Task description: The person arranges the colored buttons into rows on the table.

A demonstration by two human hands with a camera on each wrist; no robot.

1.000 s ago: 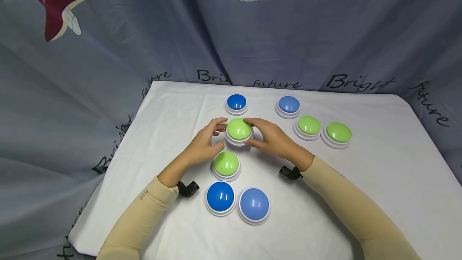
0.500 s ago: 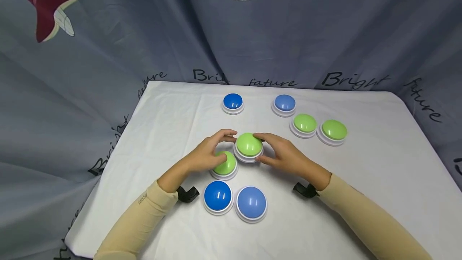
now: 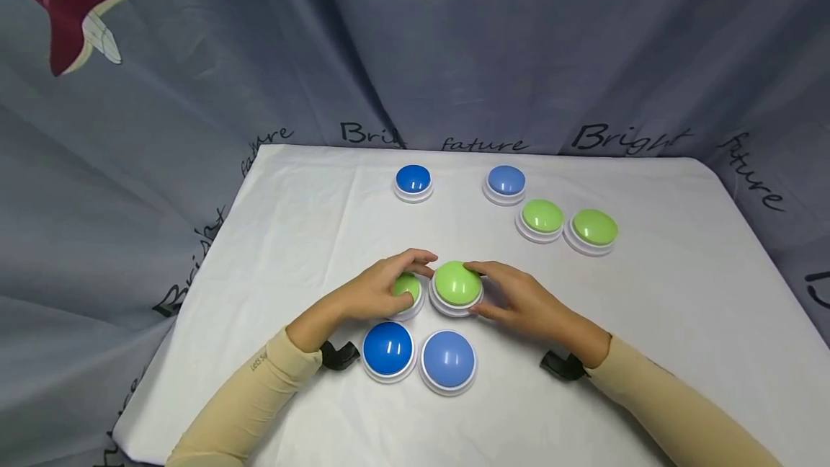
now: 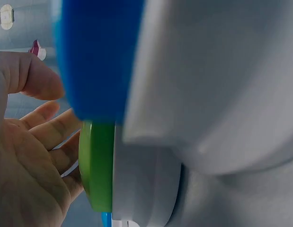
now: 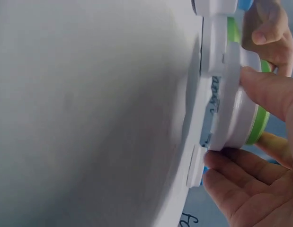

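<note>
My right hand grips a green dome push button by its white base, thumb on the near side and fingers on the far side. In the right wrist view a gap shows between this button's base and the table. My left hand hovers over a second green button, partly covering it; its fingertips are close to the held button, and contact is unclear. Just in front stand a dark blue button and a light blue button. The left wrist view shows the left palm with fingers loosely extended.
Farther back on the white-covered table stand a dark blue button, a light blue button and two green buttons, one left of the other. A grey printed curtain hangs behind.
The right hand has brought the green button toward the person and slightly right, to beside the second green button. The left hand has shifted a little nearer and now partly covers that second button.
</note>
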